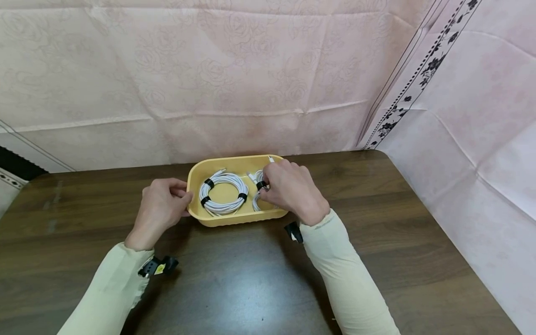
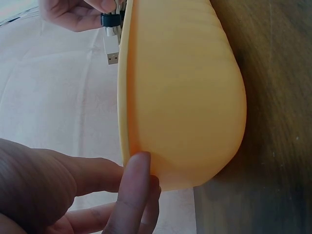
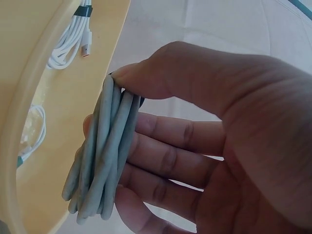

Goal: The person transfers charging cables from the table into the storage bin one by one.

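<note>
A shallow yellow plastic box rests on the table, near its back edge. My left hand pinches the box's left end; in the left wrist view, a fingertip lies against the outer wall just under the rim. My right hand grips a coiled light-coloured cable between thumb and fingers, over the right part of the box. A USB plug hangs from this coil beside a black strap. Left of it, a larger white cable coil with black straps lies flat in the box.
The brown wooden table runs back to a pale rose-patterned cloth hanging behind the box. More cloth with a black floral border hangs on the right. Both wrists wear dark straps.
</note>
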A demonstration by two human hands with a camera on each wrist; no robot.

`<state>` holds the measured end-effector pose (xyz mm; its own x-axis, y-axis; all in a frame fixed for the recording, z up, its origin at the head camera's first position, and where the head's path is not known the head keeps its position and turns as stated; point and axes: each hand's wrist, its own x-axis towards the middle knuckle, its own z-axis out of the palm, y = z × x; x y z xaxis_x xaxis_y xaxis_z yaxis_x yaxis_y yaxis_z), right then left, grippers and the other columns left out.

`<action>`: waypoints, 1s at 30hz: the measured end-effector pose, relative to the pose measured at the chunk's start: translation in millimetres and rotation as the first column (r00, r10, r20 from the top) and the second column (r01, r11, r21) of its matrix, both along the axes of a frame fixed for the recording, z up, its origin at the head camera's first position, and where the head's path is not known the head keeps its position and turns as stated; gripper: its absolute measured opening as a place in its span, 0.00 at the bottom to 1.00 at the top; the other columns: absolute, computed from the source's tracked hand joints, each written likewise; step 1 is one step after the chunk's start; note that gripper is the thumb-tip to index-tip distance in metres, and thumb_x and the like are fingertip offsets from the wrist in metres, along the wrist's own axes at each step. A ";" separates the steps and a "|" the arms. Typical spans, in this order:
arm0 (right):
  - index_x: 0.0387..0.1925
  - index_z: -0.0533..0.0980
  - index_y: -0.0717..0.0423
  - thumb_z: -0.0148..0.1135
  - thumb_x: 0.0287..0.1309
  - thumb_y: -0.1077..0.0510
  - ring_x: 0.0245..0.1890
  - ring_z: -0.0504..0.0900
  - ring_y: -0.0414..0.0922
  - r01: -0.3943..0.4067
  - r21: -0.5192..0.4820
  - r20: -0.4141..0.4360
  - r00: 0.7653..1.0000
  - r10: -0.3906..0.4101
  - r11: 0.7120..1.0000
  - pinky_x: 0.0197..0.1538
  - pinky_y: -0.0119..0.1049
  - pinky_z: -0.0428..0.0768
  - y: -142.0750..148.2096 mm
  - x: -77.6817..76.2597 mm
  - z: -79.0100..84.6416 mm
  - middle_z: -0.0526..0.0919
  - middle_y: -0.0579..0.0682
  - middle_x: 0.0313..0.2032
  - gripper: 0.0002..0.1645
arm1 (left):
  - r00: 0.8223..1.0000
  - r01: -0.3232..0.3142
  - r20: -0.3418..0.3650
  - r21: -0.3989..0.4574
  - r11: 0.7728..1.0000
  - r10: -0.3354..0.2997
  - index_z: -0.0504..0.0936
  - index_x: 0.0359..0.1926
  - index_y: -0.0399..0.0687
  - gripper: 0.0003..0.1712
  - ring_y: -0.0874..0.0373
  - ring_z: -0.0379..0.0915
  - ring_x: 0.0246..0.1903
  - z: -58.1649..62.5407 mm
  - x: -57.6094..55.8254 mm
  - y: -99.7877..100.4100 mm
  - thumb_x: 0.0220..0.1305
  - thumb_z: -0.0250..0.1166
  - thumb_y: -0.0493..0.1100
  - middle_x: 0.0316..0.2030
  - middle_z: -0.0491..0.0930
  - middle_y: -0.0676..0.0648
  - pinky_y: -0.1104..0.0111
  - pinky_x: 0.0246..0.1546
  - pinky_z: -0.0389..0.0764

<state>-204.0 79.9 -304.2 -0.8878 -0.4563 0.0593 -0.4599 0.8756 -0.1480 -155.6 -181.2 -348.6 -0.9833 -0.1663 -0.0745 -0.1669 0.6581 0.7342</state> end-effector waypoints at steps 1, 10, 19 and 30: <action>0.12 0.66 0.46 0.69 0.49 0.54 0.20 0.68 0.40 -0.001 0.000 0.000 1.000 0.001 1.000 0.20 0.36 0.63 -0.4 0.0 0.2 0.60 0.39 0.16 0.21 | 1.000 0.000 0.001 0.000 1.000 0.000 0.80 0.58 0.30 0.20 0.61 0.83 0.24 0.0 -0.1 0.0 0.70 0.61 0.39 0.42 0.82 0.34 0.71 0.25 0.88; 0.11 0.65 0.46 0.69 0.51 0.55 0.19 0.65 0.39 -0.010 -0.009 0.027 1.000 0.011 1.000 0.19 0.34 0.60 -4.5 -1.2 0.2 0.59 0.39 0.15 0.23 | 1.000 0.001 0.010 0.001 1.000 -0.001 0.79 0.58 0.30 0.20 0.60 0.84 0.25 -0.2 -0.4 -0.2 0.70 0.61 0.39 0.44 0.82 0.33 0.70 0.26 0.88; 0.10 0.64 0.46 0.68 0.50 0.56 0.20 0.65 0.40 -0.012 -0.010 0.021 1.000 0.012 1.000 0.19 0.34 0.58 -6.2 -2.0 -0.6 0.58 0.39 0.14 0.24 | 1.000 -0.001 0.014 0.009 1.000 0.001 0.79 0.59 0.30 0.21 0.60 0.84 0.25 -0.2 -0.5 0.0 0.71 0.61 0.39 0.44 0.82 0.33 0.70 0.27 0.88; 0.10 0.65 0.46 0.68 0.50 0.57 0.21 0.67 0.40 -0.016 -0.012 0.014 1.000 0.017 1.000 0.19 0.34 0.59 -9.6 -2.7 -0.7 0.59 0.39 0.14 0.23 | 1.000 -0.001 0.010 0.005 1.000 0.001 0.79 0.59 0.30 0.20 0.61 0.84 0.24 0.1 -0.6 0.1 0.71 0.61 0.39 0.43 0.82 0.33 0.71 0.26 0.88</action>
